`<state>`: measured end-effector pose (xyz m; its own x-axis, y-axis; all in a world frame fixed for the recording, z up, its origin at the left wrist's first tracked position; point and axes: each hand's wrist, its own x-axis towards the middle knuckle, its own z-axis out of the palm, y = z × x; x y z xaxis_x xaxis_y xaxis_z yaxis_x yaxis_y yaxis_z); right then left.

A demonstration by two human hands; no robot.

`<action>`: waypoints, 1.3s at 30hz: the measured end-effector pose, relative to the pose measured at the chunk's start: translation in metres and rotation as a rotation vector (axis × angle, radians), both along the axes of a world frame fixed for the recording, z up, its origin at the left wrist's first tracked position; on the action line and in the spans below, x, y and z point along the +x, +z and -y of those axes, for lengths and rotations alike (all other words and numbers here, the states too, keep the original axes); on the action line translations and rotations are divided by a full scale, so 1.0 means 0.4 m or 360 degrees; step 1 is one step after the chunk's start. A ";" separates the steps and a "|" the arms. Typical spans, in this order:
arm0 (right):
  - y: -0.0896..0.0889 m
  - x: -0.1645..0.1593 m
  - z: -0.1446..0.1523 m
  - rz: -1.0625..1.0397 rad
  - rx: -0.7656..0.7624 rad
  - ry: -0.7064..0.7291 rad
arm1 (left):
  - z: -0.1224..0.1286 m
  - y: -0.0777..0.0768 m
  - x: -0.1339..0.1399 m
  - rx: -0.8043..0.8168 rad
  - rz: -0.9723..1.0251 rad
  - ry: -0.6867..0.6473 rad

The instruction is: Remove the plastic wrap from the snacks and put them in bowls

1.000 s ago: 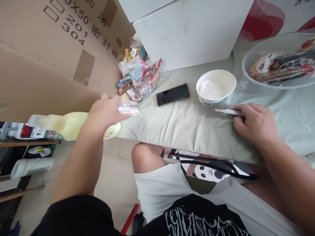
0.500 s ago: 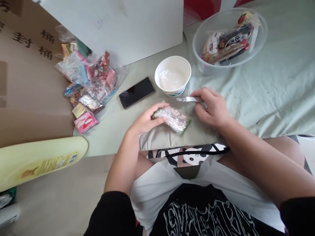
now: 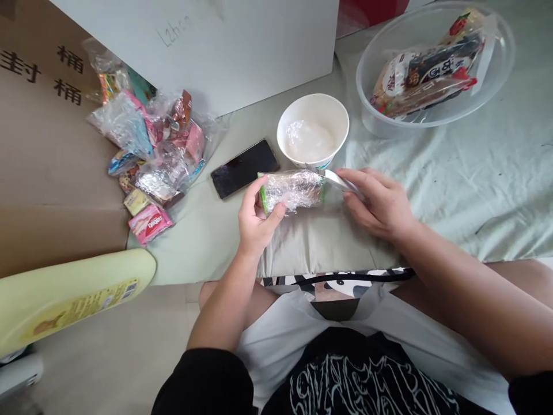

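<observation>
A person seated at a surface covered in pale green cloth (image 3: 453, 173) works with both bare hands on a small oblong packet in clear, crinkled plastic with green ends (image 3: 298, 187), held just in front of a round white paper bowl (image 3: 332, 115). The left hand (image 3: 254, 222) pinches the packet near its left end, thumb on the near side and fingers at the far side. The right hand (image 3: 384, 202) grips a slim white-handled knife (image 3: 343, 183), thumb and fingers closed about the handle, its blade tip at the packet's upper right corner; whether the edge touches the film cannot be told. Clear film lies inside the bowl. A black rectangular smartphone (image 3: 246, 168) rests just beside it to the left. Farther left, a heap of colourful plastic-wrapped snacks (image 3: 159, 144) sits against a brown cardboard box (image 3: 52, 150), with a pale yellow plastic bottle (image 3: 78, 294) in the foreground. At upper right, a round translucent plastic tub (image 3: 375, 124) contains several printed food packages (image 3: 427, 72).
</observation>
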<state>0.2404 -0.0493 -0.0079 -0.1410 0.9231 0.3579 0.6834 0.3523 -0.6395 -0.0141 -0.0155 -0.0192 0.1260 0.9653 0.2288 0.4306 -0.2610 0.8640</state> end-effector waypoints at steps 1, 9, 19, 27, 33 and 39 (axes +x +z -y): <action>0.003 -0.001 0.004 -0.0043 0.0012 0.0042 | -0.002 -0.003 0.000 0.0030 -0.0004 -0.0003; -0.006 -0.025 0.019 0.0102 0.0071 0.0324 | 0.006 -0.019 -0.008 0.0089 -0.0116 -0.0177; 0.016 0.111 0.010 0.0506 -0.0195 0.0023 | -0.024 0.025 -0.069 -0.0058 -0.0041 -0.0076; 0.019 0.112 -0.013 0.0406 -0.0049 -0.0195 | -0.013 0.044 -0.056 0.0206 -0.0561 -0.0346; 0.015 0.041 0.014 0.0159 0.0113 0.0306 | -0.003 0.035 -0.030 -0.0091 -0.0275 -0.0130; -0.005 -0.015 0.037 0.0096 0.0105 0.0581 | -0.007 0.028 -0.031 -0.0364 0.0312 0.0187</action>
<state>0.2344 -0.0642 -0.0097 -0.4791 0.7833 0.3962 0.5408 0.6189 -0.5696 -0.0266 -0.0128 -0.0079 -0.0142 0.9998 0.0129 0.2659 -0.0086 0.9640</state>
